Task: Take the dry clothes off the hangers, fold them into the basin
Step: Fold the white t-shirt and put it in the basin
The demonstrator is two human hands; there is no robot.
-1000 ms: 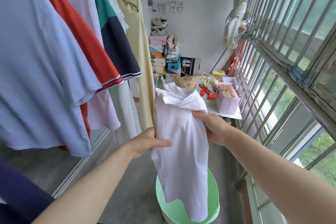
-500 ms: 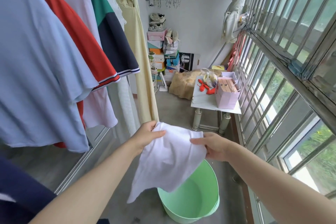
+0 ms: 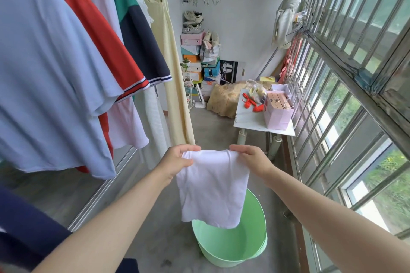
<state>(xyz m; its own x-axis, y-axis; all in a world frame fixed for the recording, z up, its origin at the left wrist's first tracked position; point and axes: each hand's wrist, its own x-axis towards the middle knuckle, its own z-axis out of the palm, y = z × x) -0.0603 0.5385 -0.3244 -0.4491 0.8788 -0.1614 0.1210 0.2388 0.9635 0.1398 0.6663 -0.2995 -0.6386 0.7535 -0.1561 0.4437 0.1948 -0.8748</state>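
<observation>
A white garment [image 3: 213,188], folded over, hangs flat between my two hands above the green basin [image 3: 255,248] on the floor. My left hand [image 3: 177,162] pinches its upper left corner and my right hand [image 3: 250,159] pinches the upper right corner. The garment's lower edge hangs just over the basin's near rim. On the left, more clothes hang in a row: a light blue shirt [image 3: 44,73], a red shirt [image 3: 99,35], a green and navy shirt [image 3: 137,33] and a long pale yellow garment [image 3: 170,73].
A small white table [image 3: 250,119] with a pink paper bag [image 3: 278,113] and red items stands ahead on the right. Stacked shoe boxes [image 3: 195,55] fill the far corner. A barred window [image 3: 355,73] runs along the right. A sliding door track [image 3: 106,188] lies at left.
The white garment went from hanging long, to bunched in a fold, to held flat and squared by both top corners. Both hands dropped lower and levelled out over the basin.
</observation>
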